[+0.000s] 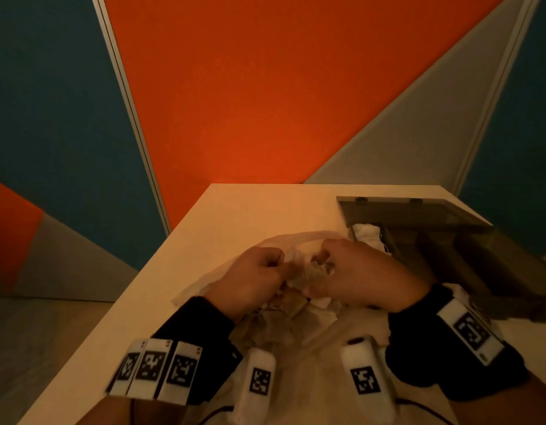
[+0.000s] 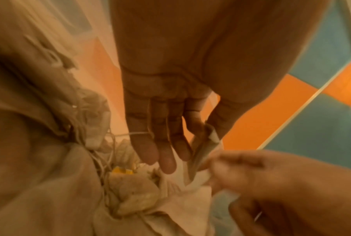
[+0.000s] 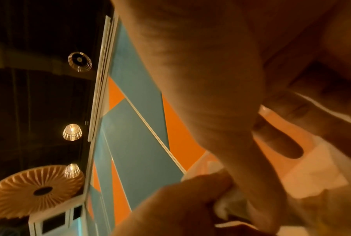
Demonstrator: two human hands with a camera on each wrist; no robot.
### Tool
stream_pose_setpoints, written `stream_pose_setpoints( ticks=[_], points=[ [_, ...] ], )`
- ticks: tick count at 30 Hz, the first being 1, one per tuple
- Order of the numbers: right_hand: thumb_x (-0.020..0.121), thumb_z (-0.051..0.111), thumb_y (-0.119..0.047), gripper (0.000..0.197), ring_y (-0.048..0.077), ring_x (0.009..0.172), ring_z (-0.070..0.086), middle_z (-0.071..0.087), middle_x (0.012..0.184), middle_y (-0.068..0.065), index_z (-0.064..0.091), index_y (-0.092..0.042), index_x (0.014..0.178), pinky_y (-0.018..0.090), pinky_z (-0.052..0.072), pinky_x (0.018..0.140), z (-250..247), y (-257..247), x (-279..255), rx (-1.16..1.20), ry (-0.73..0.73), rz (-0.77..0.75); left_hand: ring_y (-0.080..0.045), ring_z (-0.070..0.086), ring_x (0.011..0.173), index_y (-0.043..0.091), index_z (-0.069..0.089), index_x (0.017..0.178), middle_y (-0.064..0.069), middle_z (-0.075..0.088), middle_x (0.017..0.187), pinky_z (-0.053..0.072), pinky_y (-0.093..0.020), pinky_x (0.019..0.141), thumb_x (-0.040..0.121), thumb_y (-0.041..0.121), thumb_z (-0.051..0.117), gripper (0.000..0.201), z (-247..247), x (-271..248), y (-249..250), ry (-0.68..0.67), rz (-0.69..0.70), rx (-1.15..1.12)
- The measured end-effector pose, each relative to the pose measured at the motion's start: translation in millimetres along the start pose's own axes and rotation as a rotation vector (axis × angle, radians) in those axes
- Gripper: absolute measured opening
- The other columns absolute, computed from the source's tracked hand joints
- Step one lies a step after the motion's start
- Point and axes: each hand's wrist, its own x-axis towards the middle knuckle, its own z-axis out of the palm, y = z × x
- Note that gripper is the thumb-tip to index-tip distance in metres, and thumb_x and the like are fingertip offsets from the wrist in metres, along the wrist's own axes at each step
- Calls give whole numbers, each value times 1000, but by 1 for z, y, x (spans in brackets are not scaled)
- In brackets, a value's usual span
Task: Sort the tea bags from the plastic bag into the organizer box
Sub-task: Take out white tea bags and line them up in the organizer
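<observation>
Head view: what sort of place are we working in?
Probably an office or café-style interior rather than a home kitchen: orange, teal and grey wall panels behind a plain white table, and glowing pendant ceiling lamps in the right wrist view.

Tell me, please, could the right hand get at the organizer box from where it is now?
Probably yes: the organizer box stands open just beside the right hand, nothing between them, though that hand is pinching a tea bag.

head view downward, wrist views close
</observation>
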Motion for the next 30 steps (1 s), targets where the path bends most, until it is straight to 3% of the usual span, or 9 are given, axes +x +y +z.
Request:
stream_pose_setpoints(
  ticks=[5,8,10,13,17,20,23,27,30],
  points=[
    [80,77,-34,16,10,82,65,68,91,-5,70,-24,91,37,57,79,-8,-10,-4,227,37,-112,-30,52,71,-17,51,83,-41,55,84,44,-41,67,95,23,58,43,-1,-9,6,-96,124,-126],
    [88,69,-23,6,5,62,63,69,78,-5,72,-18,85,24,55,56,-12,-9,-4,316,42,-125,-28,52,72,-1,58,78,-22,58,76,43,-36,67,97,18,56,27,-4,-15,11,-174,155,-129],
    [91,66,-22,12,-3,47,55,63,62,-8,72,-14,84,11,41,44,-15,-7,-4,312,52,-115,-29,52,72,-3,63,83,-26,62,80,43,-36,68,95,21,60,28,-8,-15,12,-178,157,-123],
    [92,63,-20,13,-1,55,56,64,70,-7,70,-13,84,10,40,47,-20,-4,-5,235,127,-86,-41,49,66,-18,58,85,-42,55,83,39,-49,65,80,27,66,46,-14,-17,12,-170,151,-97],
    [91,63,-22,10,9,72,60,65,82,-4,68,-17,83,30,55,67,-24,-2,-5,217,210,-56,-56,36,59,-23,47,72,-46,38,73,30,-47,61,75,21,65,48,-18,-22,13,-221,124,-173],
    [90,62,-22,9,10,80,60,63,87,-6,67,-21,83,37,56,77,-24,-1,-7,150,232,-35,-53,27,56,-26,45,70,-49,32,71,27,-47,58,68,16,68,47,-18,-28,19,-231,124,-267],
    [90,61,-22,9,8,79,58,63,86,-6,67,-22,83,32,55,73,-27,2,-7,74,264,-9,-41,43,60,-29,45,71,-46,43,72,36,-43,58,59,9,68,47,-20,-33,24,-208,133,-419],
    [90,64,-20,8,10,82,60,65,89,-4,67,-22,83,32,54,77,-38,7,-9,92,254,51,-32,37,59,-2,31,56,-33,31,67,31,-29,52,58,5,68,38,-24,-38,31,-99,180,-551],
    [89,65,-23,8,11,80,64,68,86,-3,69,-20,83,37,54,79,-49,3,-19,207,219,26,-32,39,64,12,49,63,-29,41,71,35,-27,50,63,3,72,25,-24,-37,35,-56,180,-543]
  ],
)
